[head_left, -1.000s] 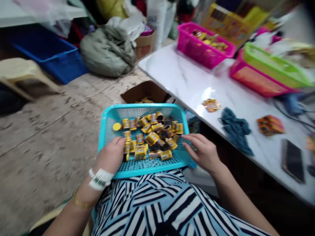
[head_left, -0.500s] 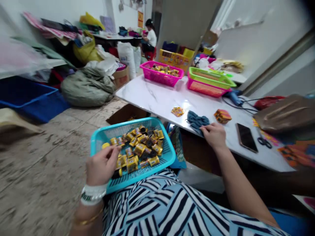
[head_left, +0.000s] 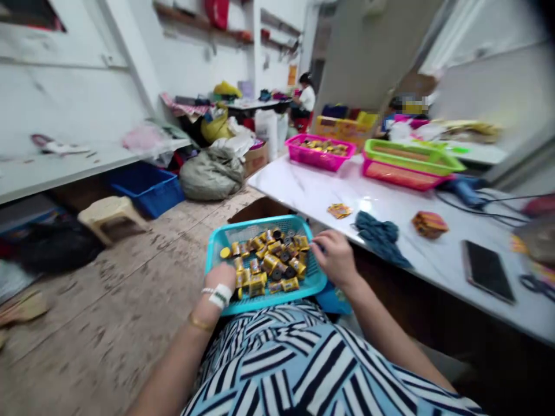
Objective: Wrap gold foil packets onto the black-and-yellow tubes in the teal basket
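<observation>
A turquoise plastic basket (head_left: 271,299) rests at my lap, holding many small yellow-labelled cylinders (head_left: 271,263) with black ends. My left hand (head_left: 223,277) is at the basket's left side; its fingers are blurred and hidden from view. At the right rim is my right hand (head_left: 336,254), fingers loosely bent and apart, with nothing seen between them. Whether they touch the rim I cannot tell. A crumpled dark teal cloth (head_left: 381,234) lies at the table edge, right of my right hand.
On the white marbled table (head_left: 295,185) are a pink basket (head_left: 321,159) of similar pieces, stacked green and pink baskets (head_left: 410,164), a stack of printed labels (head_left: 429,224), a phone (head_left: 488,270) and scissors (head_left: 537,284). A plastic stool (head_left: 110,214) stands left. A person (head_left: 306,98) sits far back.
My right hand has let go of the teal cloth and moved left to the basket's rim. My left hand has lowered at the basket's left side. The view has swung left.
</observation>
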Action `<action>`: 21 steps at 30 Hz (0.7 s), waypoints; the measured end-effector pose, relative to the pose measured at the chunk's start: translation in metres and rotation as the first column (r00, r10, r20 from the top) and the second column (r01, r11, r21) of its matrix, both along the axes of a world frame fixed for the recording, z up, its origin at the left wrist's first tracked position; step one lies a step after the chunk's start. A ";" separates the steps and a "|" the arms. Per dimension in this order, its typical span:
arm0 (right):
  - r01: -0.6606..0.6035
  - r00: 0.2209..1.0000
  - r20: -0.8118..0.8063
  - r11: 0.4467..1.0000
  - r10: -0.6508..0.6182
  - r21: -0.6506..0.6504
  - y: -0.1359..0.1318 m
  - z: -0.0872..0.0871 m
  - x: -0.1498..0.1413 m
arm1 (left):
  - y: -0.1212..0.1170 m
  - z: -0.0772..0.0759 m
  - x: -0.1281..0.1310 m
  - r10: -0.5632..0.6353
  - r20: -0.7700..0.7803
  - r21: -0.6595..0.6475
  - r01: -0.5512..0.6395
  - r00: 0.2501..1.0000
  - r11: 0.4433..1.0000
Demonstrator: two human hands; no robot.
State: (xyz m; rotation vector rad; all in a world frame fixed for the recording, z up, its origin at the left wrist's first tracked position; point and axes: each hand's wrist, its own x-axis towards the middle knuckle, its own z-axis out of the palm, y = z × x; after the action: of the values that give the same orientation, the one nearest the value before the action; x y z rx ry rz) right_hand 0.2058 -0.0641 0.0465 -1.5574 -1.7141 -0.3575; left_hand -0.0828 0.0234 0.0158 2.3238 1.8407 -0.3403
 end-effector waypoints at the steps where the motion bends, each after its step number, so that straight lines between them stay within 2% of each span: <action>1: -0.048 0.999 -0.013 0.999 0.048 -0.002 0.000 0.000 -0.007 | 0.001 -0.004 0.001 -0.023 -0.023 0.005 0.023 0.999 1.000; 5: -0.186 0.982 -0.019 0.982 0.186 -0.016 -0.008 -0.009 -0.027 | 0.010 -0.017 -0.003 -0.128 -0.092 0.006 0.129 0.988 0.992; 8: -0.140 0.990 -0.016 0.990 0.139 -0.022 -0.012 -0.011 -0.017 | 0.013 -0.020 -0.008 -0.199 -0.123 -0.005 0.200 0.972 0.980; 11: 0.077 0.997 -0.019 0.993 -0.079 -0.088 0.004 0.001 0.027 | 0.013 -0.021 -0.010 -0.237 -0.143 -0.022 0.236 0.961 0.971; 15: 0.306 0.944 -0.081 0.942 -0.318 -0.136 0.050 0.021 0.104 | 0.014 -0.016 -0.008 -0.272 -0.114 -0.041 0.269 0.955 0.962; 18: 0.374 0.914 -0.078 0.901 -0.398 -0.220 0.082 0.024 0.140 | 0.017 -0.006 -0.008 -0.271 -0.065 -0.021 0.271 0.960 0.962; 21: 0.376 0.911 -0.068 0.888 -0.406 -0.264 0.098 0.019 0.151 | 0.018 0.009 -0.013 -0.240 0.033 0.027 0.239 0.970 0.971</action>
State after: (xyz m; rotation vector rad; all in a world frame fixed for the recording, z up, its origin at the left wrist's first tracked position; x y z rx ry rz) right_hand 0.3569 0.0338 0.0653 -2.0731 -1.3812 -0.2484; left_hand -0.0959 0.0418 0.0252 2.5552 1.5571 -0.3056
